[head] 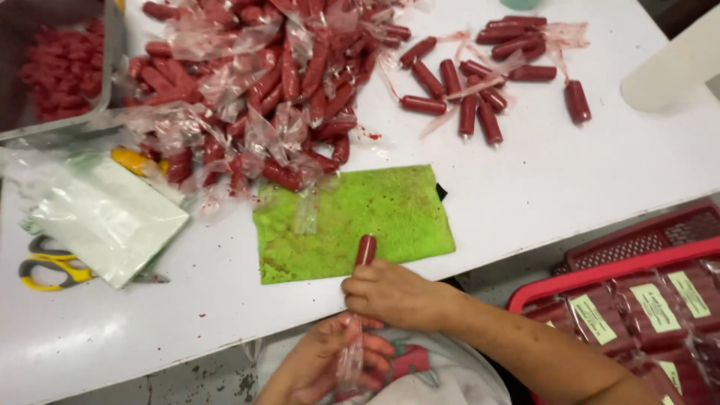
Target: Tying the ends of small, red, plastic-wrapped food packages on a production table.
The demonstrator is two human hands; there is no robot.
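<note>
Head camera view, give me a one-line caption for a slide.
Right hand holds a red sausage stick over a green cloth while the left hand grips its clear wrapper.

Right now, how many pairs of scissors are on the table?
1. The yellow-handled scissors lie at the table's left edge, blades tucked under a clear plastic bag. More could be hidden under the heap of red tubes.

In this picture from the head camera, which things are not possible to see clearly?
- Lower end of the red stick: covered by the right hand.
- Left hand: partly cut by the bottom edge and behind the clear wrapper.
- Scissors: blades hidden under the plastic bags.
- Red basket: cut by the right edge; its label print is too small.
</note>
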